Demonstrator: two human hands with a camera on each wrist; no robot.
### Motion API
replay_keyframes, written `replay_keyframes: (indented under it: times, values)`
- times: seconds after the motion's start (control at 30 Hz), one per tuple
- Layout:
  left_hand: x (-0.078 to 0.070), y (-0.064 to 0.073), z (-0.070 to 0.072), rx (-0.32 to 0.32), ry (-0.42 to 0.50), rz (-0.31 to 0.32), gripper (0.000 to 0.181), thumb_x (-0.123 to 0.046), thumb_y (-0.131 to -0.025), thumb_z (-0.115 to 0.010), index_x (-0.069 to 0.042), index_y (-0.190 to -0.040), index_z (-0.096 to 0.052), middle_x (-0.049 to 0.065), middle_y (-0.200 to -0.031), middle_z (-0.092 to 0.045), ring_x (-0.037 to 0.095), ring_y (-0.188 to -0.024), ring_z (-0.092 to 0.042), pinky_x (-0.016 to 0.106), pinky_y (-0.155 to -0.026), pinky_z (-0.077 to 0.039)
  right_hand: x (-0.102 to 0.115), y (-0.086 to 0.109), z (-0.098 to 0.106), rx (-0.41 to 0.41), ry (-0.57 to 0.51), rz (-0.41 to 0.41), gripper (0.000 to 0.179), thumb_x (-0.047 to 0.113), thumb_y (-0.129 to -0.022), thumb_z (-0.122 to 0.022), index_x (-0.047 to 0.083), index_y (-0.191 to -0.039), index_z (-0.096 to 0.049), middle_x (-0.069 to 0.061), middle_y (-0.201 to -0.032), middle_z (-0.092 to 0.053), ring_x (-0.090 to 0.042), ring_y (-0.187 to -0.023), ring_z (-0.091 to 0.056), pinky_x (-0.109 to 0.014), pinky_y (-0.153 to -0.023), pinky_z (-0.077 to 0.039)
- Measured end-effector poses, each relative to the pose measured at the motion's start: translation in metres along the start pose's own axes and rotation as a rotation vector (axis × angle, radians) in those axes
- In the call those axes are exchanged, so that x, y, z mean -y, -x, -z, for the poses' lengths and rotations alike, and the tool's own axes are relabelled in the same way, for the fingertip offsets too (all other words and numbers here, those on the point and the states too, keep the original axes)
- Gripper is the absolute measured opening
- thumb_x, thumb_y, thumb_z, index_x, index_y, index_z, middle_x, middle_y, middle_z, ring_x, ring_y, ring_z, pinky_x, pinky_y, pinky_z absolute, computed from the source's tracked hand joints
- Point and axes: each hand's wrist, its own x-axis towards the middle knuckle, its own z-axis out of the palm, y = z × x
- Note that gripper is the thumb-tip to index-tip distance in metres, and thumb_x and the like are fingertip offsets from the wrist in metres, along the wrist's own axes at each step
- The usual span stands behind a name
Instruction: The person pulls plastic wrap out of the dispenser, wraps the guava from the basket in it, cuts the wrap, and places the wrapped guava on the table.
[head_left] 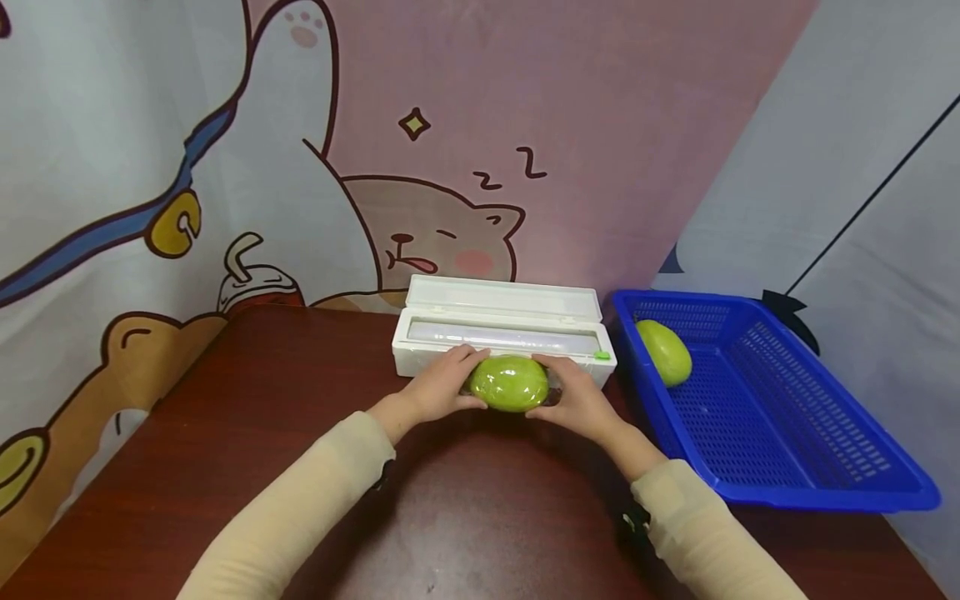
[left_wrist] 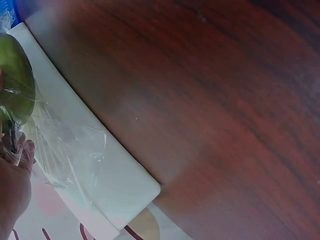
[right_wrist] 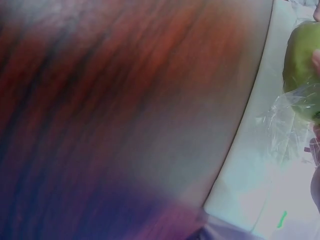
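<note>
A glossy green mango (head_left: 510, 384), with clear plastic wrap (left_wrist: 60, 150) drawn over it, is held up in front of the white cling film box (head_left: 504, 329). My left hand (head_left: 441, 387) grips its left end, thumb below and fingers above. From the right, my right hand (head_left: 576, 397) grips the other end the same way. Loose, crinkled film hangs around the fruit in both wrist views. The box has its lid up and a film roll inside. Part of the box front is hidden behind the mango and hands.
A blue plastic basket (head_left: 795, 498) stands at the right on the dark wooden table (head_left: 450, 533), with another green mango (head_left: 665, 353) at its left wall. A green slider (head_left: 602, 355) sits at the box's right end. A printed cloth (head_left: 600, 125) hangs behind the table.
</note>
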Motion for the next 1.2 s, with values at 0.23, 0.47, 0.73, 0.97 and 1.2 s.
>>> replay_keyframes:
  times: [0.23,0.47,0.73,0.97,1.2]
  values:
    - [0.0,0.002,0.004,-0.02,0.1,0.024,0.061,-0.03,-0.076,-0.077,-0.004,-0.122,-0.046,0.01,-0.119,-0.055,0.021,-0.111,-0.054,0.034,-0.098,-0.045,0.001,-0.004,0.0,0.022,-0.047,-0.075,0.08,0.018,-0.054,-0.091,0.0,-0.122,-0.052,-0.018,-0.118,-0.062,-0.032,-0.11,-0.058,-0.046,-0.094,-0.047]
    - [0.003,0.003,0.005,-0.006,0.12,0.042,0.056,-0.031,-0.076,-0.077,-0.007,-0.118,-0.048,0.006,-0.114,-0.057,0.018,-0.108,-0.056,0.033,-0.096,-0.047,0.004,-0.008,0.003,0.056,-0.075,-0.138,0.076,0.02,-0.056,-0.09,0.0,-0.12,-0.055,-0.017,-0.118,-0.063,-0.032,-0.111,-0.059,-0.046,-0.096,-0.047]
    - [0.004,0.002,0.004,0.006,0.127,0.045,0.058,-0.032,-0.077,-0.076,-0.006,-0.121,-0.049,0.008,-0.119,-0.058,0.021,-0.114,-0.054,0.034,-0.101,-0.043,0.006,-0.008,0.005,0.094,-0.057,-0.18,0.073,0.023,-0.058,-0.089,0.001,-0.12,-0.056,-0.015,-0.117,-0.064,-0.031,-0.108,-0.06,-0.046,-0.092,-0.048]
    - [0.001,-0.002,0.003,0.034,0.125,0.074,0.06,-0.034,-0.078,-0.074,-0.005,-0.125,-0.05,0.009,-0.122,-0.058,0.022,-0.117,-0.054,0.035,-0.102,-0.042,0.003,-0.006,0.009,0.14,-0.072,-0.248,0.073,0.028,-0.061,-0.088,-0.001,-0.12,-0.056,-0.017,-0.117,-0.063,-0.032,-0.107,-0.061,-0.047,-0.089,-0.05]
    - [-0.003,-0.001,0.002,0.049,0.128,0.075,0.061,-0.034,-0.08,-0.073,-0.005,-0.128,-0.049,0.01,-0.123,-0.058,0.024,-0.117,-0.054,0.036,-0.102,-0.042,-0.001,-0.005,0.01,0.156,-0.11,-0.254,0.072,0.027,-0.061,-0.088,-0.002,-0.12,-0.058,-0.017,-0.117,-0.064,-0.033,-0.108,-0.059,-0.048,-0.091,-0.049]
